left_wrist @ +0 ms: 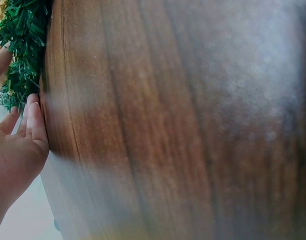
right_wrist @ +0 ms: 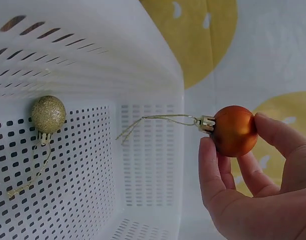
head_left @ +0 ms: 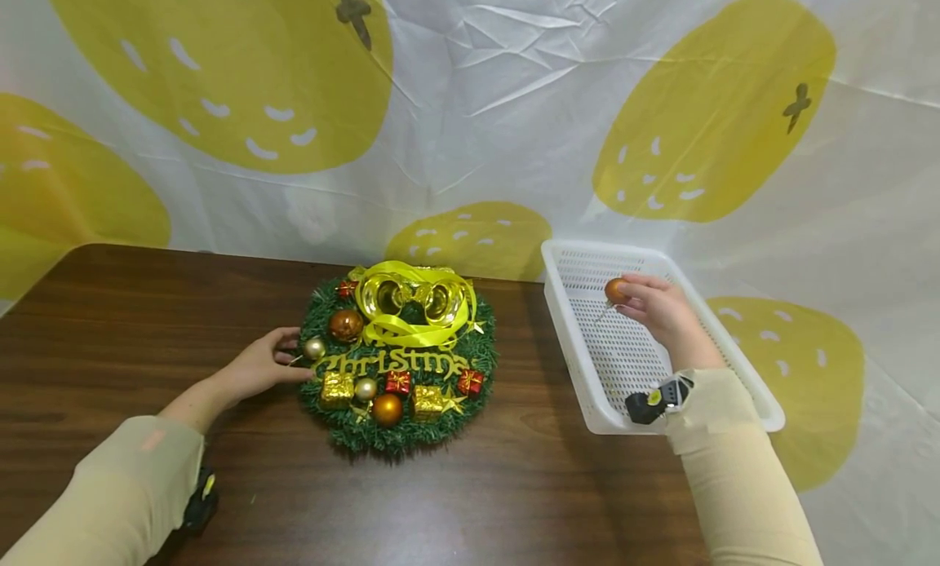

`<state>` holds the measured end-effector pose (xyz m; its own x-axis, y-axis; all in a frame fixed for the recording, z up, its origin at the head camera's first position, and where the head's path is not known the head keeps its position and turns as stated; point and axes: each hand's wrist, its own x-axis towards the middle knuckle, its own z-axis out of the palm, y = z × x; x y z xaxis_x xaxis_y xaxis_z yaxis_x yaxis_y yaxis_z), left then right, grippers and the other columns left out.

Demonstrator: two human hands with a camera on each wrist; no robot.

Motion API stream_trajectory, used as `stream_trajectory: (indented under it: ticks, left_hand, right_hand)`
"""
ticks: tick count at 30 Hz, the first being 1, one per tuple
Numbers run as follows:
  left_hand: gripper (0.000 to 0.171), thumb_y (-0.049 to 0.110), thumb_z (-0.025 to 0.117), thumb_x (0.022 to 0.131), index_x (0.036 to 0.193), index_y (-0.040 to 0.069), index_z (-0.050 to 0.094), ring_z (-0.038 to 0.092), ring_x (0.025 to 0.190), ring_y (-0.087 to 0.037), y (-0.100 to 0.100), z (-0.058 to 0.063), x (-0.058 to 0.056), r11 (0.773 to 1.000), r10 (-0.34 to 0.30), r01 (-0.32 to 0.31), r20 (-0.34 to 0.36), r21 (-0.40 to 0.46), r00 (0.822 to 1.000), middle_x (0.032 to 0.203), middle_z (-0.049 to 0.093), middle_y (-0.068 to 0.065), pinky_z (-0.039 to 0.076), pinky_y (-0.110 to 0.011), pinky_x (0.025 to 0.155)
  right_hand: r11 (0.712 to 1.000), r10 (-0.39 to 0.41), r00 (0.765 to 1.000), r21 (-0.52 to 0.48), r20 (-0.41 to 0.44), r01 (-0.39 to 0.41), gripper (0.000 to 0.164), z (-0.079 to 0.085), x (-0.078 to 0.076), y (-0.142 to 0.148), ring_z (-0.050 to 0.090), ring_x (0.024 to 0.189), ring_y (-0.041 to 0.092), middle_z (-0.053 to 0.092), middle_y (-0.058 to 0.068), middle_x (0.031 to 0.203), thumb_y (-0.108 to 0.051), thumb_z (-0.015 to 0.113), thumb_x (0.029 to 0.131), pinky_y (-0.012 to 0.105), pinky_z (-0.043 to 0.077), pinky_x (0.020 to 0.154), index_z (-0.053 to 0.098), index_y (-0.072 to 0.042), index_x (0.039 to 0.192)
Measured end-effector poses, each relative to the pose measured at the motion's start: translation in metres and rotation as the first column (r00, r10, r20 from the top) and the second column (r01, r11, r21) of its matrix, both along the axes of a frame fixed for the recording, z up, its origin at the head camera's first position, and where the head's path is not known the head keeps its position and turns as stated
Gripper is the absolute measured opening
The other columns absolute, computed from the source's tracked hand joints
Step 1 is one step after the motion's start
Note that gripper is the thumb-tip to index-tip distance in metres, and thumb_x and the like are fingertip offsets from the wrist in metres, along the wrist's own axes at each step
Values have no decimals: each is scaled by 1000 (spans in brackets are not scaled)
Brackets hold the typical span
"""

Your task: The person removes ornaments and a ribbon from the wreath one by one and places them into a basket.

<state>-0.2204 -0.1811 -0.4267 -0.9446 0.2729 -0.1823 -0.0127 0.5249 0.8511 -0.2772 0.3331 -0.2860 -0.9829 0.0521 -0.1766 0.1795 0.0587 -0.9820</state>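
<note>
A green tinsel Christmas wreath point(head_left: 396, 439) lies on the table. My left hand point(head_left: 257, 366) rests at its left edge, thumb and relaxed fingers touching the greenery point(left_wrist: 25, 40) beside a small gold ball point(head_left: 314, 348). Over the white perforated basket point(head_left: 573, 338), my right hand point(head_left: 661, 305) pinches a shiny orange bauble point(right_wrist: 235, 131) between thumb and fingertips. The bauble's gold cap and hanging string point(right_wrist: 168, 117) point away from the palm. A glittery gold bauble point(right_wrist: 48, 114) with a string sits inside the basket, visible in the right wrist view.
The wreath carries gold bells point(head_left: 444, 301) with yellow ribbon point(head_left: 411, 338), gold lettering point(head_left: 400, 362), small gift boxes point(head_left: 427, 403) and balls. Beneath is a dark brown wooden table point(head_left: 470, 501). A white cloth with yellow fruit prints point(head_left: 485, 142) hangs behind.
</note>
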Motion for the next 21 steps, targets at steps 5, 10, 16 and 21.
stream_trajectory:
  ticks: [5, 10, 16, 21]
  left_hand:
    - [92, 30, 69, 85, 146, -9, 13, 40, 121, -46, 0, 0, 0, 1000, 0, 0, -1, -6, 1000, 141, 28, -35, 45, -49, 91]
    - [92, 30, 69, 85, 146, -10, 12, 40, 122, -47, 1, 2, 1, 1000, -3, 3, 3, -3, 1000, 141, 28, -36, 45, -50, 92]
    - [92, 30, 69, 85, 146, -10, 12, 39, 123, -48, 0, 2, 1, 1000, -6, 6, 4, 3, 1000, 141, 27, -36, 45, -50, 92]
    - [93, 30, 69, 85, 146, -10, 12, 39, 122, -47, 0, 1, 1, 1000, -6, 6, 5, 3, 1000, 141, 27, -36, 45, -50, 92]
  right_hand:
    - [997, -6, 1000, 71, 29, 4, 10, -3, 1, 1, 63, 70, 2, 65, -11, 71, -2, 55, 91, 16, 54, 68, 55, -12, 89]
    - [991, -12, 998, 133, 63, 3, 28, -5, 1, 1, 62, 71, 2, 62, -12, 73, -5, 54, 92, 16, 54, 70, 49, 2, 119]
    - [974, -14, 996, 226, 91, -7, 60, -7, 1, 2, 58, 73, -2, 54, -10, 87, -10, 51, 94, 15, 53, 76, 24, 10, 143]
    - [975, 16, 998, 222, 68, -31, 59, -3, 3, -1, 59, 76, -2, 52, -8, 94, -13, 51, 95, 14, 52, 78, 25, 10, 143]
